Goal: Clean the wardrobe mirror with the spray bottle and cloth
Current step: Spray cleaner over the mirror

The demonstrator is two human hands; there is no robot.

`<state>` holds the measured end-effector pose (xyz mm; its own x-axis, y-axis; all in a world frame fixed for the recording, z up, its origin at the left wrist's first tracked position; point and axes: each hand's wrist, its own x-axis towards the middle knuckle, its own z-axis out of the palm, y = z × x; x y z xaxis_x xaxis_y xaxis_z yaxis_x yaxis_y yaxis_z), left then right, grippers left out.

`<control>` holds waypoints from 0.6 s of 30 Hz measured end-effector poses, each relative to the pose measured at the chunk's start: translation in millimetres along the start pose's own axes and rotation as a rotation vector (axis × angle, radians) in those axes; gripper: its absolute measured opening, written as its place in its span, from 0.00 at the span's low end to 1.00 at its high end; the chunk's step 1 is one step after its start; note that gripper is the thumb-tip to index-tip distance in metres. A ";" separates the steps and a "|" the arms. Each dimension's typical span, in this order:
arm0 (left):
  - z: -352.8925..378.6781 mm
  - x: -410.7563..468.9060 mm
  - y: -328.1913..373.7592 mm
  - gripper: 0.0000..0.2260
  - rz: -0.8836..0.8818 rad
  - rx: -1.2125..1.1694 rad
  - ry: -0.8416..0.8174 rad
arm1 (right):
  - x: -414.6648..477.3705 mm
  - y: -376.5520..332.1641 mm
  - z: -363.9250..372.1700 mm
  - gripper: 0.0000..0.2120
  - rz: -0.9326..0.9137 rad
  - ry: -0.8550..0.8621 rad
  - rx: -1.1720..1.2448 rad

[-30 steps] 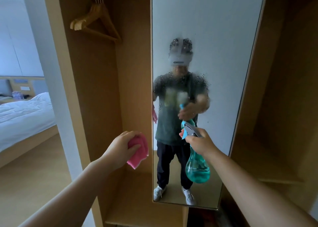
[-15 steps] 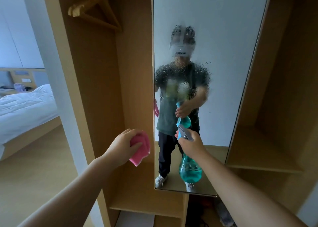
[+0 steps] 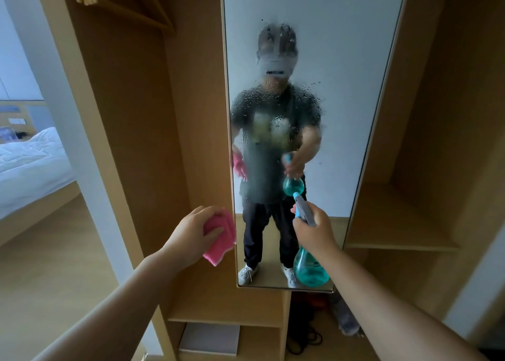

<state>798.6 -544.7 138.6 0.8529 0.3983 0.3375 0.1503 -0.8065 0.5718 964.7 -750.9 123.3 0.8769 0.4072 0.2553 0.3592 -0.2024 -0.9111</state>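
**Wardrobe mirror** (image 3: pixel 341 60), one. A tall glass panel straight ahead of you. A patch of droplets (image 3: pixel 273 106) beads its middle, and the glass above and below the patch looks dry.

**Spray bottle** (image 3: pixel 310 271), one. Teal, in front of the mirror's lower part, nozzle aimed at the glass. Your right hand (image 3: pixel 314 232) is wrapped round its neck and trigger.

**Cloth** (image 3: pixel 218 237), one. Pink and bunched, just left of the mirror's edge. Your left hand (image 3: pixel 191 235) clutches it, clear of the glass.

**Step in hand, as judged:** wetting the glass. Put further bursts on the dry zones rather than the soaked middle. Mist lightly, then bring the cloth across before the beads run.

**Hanger** (image 3: pixel 123 4), one in view. Wooden, high and left of the mirror.

**Bed** (image 3: pixel 27 163), one. Far left of the mirror.
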 end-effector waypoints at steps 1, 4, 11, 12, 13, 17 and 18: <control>2.7 -1.7 -1.0 0.17 0.003 -0.004 -0.006 | -0.8 4.2 -2.2 0.09 0.000 0.018 -0.008; 11.7 -4.3 -2.1 0.17 0.007 -0.014 -0.025 | -2.3 13.2 -7.9 0.07 0.018 0.067 -0.048; 23.5 0.4 6.2 0.17 0.043 -0.034 -0.038 | -5.8 26.3 -20.6 0.05 0.026 0.175 -0.219; 24.3 1.9 7.7 0.16 0.043 -0.040 -0.041 | -4.8 27.9 -23.2 0.03 0.035 0.174 -0.228; 24.7 3.0 8.8 0.16 0.043 -0.045 -0.045 | -3.0 29.8 -25.8 0.04 0.041 0.174 -0.238; 26.6 5.3 7.2 0.17 0.051 -0.044 -0.043 | 0.6 34.2 -39.7 0.07 0.051 0.196 -0.235; 27.2 5.1 6.4 0.18 0.055 -0.046 -0.044 | 0.7 35.6 -43.4 0.07 0.058 0.206 -0.238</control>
<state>817.6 -559.7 123.6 0.8805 0.3336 0.3368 0.0803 -0.8052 0.5876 992.0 -796.4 105.1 0.9357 0.2048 0.2873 0.3498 -0.4328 -0.8308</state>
